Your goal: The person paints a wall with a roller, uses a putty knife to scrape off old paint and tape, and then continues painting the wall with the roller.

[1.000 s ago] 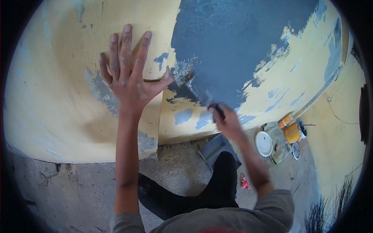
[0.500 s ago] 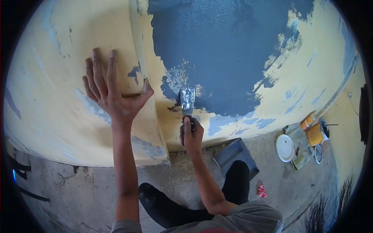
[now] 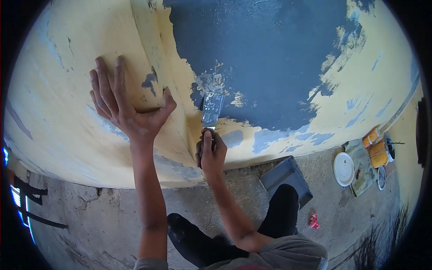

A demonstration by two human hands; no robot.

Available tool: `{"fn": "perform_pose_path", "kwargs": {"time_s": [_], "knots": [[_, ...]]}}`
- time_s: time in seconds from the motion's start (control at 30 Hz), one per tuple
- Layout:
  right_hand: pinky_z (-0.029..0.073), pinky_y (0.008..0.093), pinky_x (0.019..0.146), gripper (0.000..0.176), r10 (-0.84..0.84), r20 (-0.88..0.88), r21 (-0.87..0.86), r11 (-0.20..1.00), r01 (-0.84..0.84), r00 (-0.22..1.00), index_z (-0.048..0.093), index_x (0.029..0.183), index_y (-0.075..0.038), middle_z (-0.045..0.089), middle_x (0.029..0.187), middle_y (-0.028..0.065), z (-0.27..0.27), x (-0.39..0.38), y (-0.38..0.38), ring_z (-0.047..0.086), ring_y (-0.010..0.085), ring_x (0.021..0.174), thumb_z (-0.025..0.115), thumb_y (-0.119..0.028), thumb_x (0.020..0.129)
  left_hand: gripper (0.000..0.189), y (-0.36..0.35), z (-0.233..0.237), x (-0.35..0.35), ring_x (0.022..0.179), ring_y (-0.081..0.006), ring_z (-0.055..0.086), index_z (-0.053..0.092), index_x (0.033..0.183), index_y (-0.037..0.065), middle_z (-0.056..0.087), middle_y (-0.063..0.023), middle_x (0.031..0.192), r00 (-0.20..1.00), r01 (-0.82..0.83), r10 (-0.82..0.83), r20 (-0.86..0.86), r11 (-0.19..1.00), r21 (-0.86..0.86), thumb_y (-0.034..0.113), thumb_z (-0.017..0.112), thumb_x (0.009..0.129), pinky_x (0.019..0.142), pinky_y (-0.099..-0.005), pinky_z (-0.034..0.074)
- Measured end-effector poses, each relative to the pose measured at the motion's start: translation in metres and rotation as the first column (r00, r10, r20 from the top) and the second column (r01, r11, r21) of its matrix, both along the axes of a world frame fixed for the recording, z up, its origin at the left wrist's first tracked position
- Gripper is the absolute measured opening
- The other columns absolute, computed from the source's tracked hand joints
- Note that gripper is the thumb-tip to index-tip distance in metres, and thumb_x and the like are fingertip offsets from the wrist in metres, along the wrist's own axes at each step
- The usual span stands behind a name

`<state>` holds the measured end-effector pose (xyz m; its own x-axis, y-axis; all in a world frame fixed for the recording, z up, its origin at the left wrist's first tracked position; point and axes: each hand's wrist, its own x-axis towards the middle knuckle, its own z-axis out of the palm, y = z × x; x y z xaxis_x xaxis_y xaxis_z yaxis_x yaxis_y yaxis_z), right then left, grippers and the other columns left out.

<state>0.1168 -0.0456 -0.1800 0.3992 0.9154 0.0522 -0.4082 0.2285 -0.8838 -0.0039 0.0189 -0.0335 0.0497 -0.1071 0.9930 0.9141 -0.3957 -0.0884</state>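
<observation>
My right hand (image 3: 212,153) is wrapped round the handle of a putty knife (image 3: 213,110), whose wide metal blade lies against the wall at the lower left edge of a large dark grey patch (image 3: 256,63). Wet grey paste glistens on the blade. Just above the blade is a rough, lighter grey spot (image 3: 210,82). My left hand (image 3: 137,117) rests with spread fingers on the yellow wall (image 3: 85,148), left of a vertical ridge, its thumb reaching toward that ridge. The palm side is hidden.
On the concrete floor (image 3: 121,207) near my knee lies a grey tray (image 3: 288,180). Farther right are a white round lid (image 3: 344,169), a yellow container (image 3: 378,155) and a flattened sack (image 3: 361,168). A red and white wrapper (image 3: 314,221) lies on the floor.
The blade has moved slightly up and left on the wall, nearer the rough spot. My left hand stays on the wall. The whole view has turned a little.
</observation>
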Motion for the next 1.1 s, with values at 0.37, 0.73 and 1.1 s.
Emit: {"fn": "perform_pose_path", "kwargs": {"time_s": [0.37, 0.73, 1.1], "knots": [[0.031, 0.0235, 0.036, 0.031, -0.140, 0.153, -0.017, 0.989, 0.144, 0.978, 0.058, 0.083, -0.003, 0.048, 0.056, -0.0024, -0.011, 0.012, -0.011, 0.042, 0.0041, 0.041, 0.053, -0.027, 0.101, 0.088, 0.000, 0.000, 0.000, 0.137, -0.0356, 0.037, 0.048, 0.141, 0.019, 0.041, -0.0119, 0.149, 1.000, 0.031, -0.031, 0.004, 1.000, -0.003, 0.046, 0.073, 0.061, 0.109, -0.0570, 0.029], [0.033, 0.0251, 0.038, 0.033, -0.103, 0.164, 0.083, 0.992, 0.090, 0.981, 0.065, 0.097, 0.003, 0.048, 0.057, -0.0034, -0.005, 0.035, -0.011, 0.043, 0.0046, 0.043, 0.054, -0.028, 0.101, 0.087, -0.001, -0.002, 0.002, 0.137, -0.0349, 0.037, 0.048, 0.141, 0.019, 0.041, -0.0128, 0.149, 0.999, 0.047, -0.046, 0.019, 0.999, -0.016, 0.044, 0.074, 0.062, 0.110, -0.0558, 0.029], [0.037, 0.0259, 0.046, 0.027, -0.219, 0.467, 0.125, 0.975, 0.182, 0.857, 0.066, 0.089, 0.002, 0.053, 0.057, -0.0001, -0.013, 0.061, -0.005, 0.048, 0.0052, 0.050, 0.060, -0.023, 0.098, 0.088, 0.003, -0.011, 0.001, 0.136, -0.0359, 0.038, 0.054, 0.138, 0.018, 0.044, -0.0142, 0.148, 0.998, 0.043, -0.044, 0.040, 0.999, 0.018, 0.052, 0.072, 0.059, 0.111, -0.0537, 0.028]]}}
